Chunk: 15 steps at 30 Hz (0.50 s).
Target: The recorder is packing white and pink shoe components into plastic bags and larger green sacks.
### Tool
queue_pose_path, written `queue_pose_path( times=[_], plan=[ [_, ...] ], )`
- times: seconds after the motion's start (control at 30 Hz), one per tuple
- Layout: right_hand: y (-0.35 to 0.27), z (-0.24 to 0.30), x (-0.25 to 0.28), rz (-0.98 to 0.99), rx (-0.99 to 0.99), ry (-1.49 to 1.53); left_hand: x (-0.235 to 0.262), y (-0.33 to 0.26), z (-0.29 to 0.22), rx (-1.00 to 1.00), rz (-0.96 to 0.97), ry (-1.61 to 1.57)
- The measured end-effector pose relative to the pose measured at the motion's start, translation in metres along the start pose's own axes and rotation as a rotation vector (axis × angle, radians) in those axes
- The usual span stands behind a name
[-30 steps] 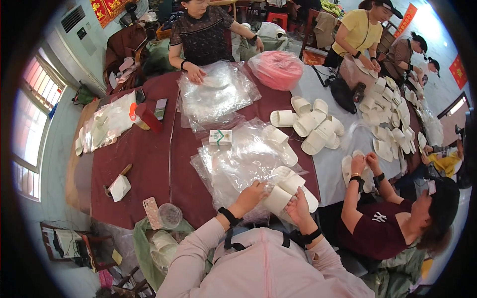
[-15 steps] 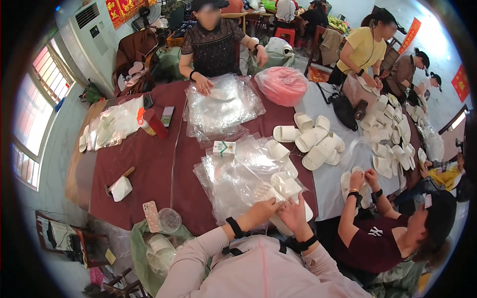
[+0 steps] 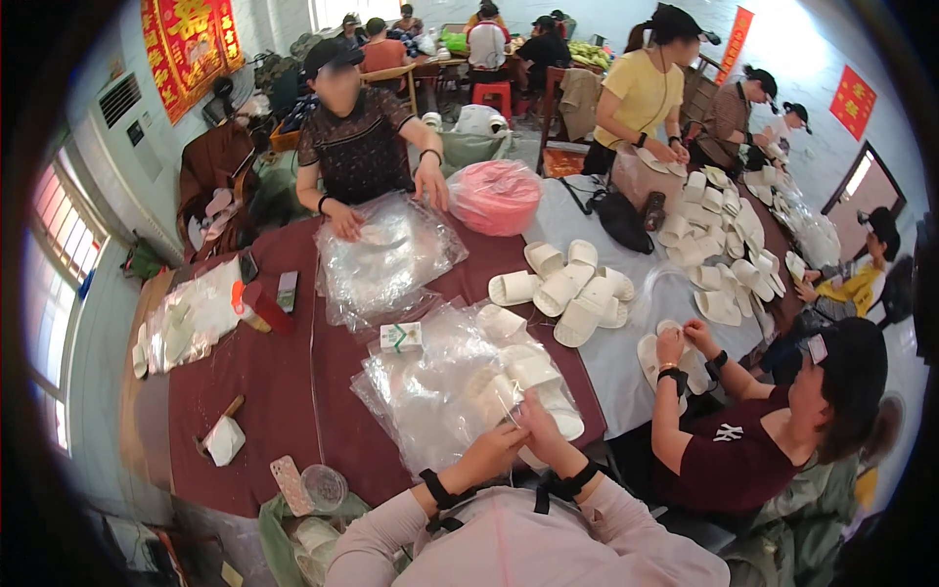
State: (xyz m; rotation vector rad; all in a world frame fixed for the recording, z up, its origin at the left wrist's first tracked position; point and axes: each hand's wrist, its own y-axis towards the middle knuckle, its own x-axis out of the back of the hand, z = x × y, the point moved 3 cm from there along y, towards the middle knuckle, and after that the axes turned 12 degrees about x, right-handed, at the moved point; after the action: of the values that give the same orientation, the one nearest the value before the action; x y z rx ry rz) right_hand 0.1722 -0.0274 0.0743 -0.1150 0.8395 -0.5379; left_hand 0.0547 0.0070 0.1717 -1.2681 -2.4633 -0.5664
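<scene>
Close to my body, at the near edge of the table, my left hand [image 3: 492, 451] and my right hand [image 3: 544, 431] are together, fingers closed at the near end of a white slipper [image 3: 497, 393] that seems to be in clear plastic. My own fingers partly hide what they grip. More white slippers [image 3: 533, 370] lie just beyond my right hand, on a spread of clear plastic bags [image 3: 416, 401]. A small white-and-green box [image 3: 400, 338] rests on the bags' far part.
A white slipper pile [image 3: 579, 293] lies right of the bags. At right, a co-worker in a dark red shirt [image 3: 729, 465] handles slippers; across, another person's hands touch a stack of clear bags [image 3: 386, 259]. A pink plastic-wrapped bundle [image 3: 496, 198], hammer [image 3: 223, 438] and phone [image 3: 290, 484] lie on the table.
My view has tilted up and shifted right. My hands have come closer together, and my right hand's spread fingers have closed. The person across has brought a second hand to the bags.
</scene>
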Motion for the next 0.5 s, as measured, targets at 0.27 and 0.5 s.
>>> queue_pose_path(
  times=[0.27,0.5],
  plan=[
    [-0.016,0.071,-0.066,0.192,0.177,-0.685,0.051,0.017,-0.017,0.14,-0.219,-0.214],
    [-0.048,0.079,-0.071,0.481,0.604,-1.565,0.089,0.009,-0.017,0.601,-0.181,-0.668]
  ],
)
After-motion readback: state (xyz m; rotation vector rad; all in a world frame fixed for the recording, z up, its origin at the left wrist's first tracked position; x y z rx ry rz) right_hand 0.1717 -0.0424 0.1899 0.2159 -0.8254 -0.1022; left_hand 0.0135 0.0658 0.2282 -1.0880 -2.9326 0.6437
